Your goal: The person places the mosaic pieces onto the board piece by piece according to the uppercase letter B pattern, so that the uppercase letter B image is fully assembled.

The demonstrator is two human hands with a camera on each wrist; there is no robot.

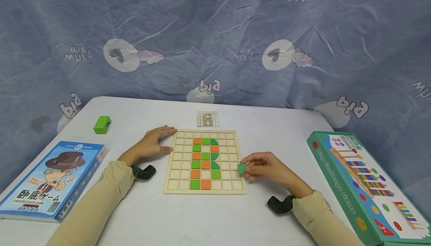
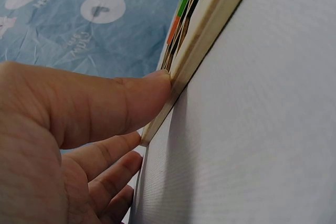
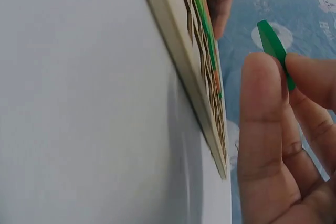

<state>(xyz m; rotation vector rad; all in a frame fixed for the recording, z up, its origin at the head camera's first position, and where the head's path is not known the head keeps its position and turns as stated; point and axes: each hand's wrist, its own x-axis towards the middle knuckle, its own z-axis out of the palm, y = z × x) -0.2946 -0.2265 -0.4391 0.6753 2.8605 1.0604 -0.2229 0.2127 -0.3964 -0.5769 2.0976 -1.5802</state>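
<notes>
A wooden grid board [image 1: 205, 192] lies on the table with orange, green and dark green tiles in its middle columns; some dark green ones have a rounded side. My left hand [image 1: 153, 141] rests at the board's left edge. In the left wrist view its thumb [image 2: 142, 95] touches the rim, the other fingers reaching farther along it. Just over the board's right edge, my right hand [image 1: 269, 169] pinches a green tile [image 1: 241, 168] between thumb and fingertips. That tile [image 3: 274, 48] shows nearly edge-on in the right wrist view, raised off the board, its full outline partly hidden.
Behind the board lies a small pattern card [image 1: 208, 119] with a similar coloured figure. A green arched block [image 1: 102, 125] and a blue game box [image 1: 50, 180] are at the left. On the right sits a green Ring Challenge Game box [image 1: 367, 186]. A printed cloth hangs behind the table.
</notes>
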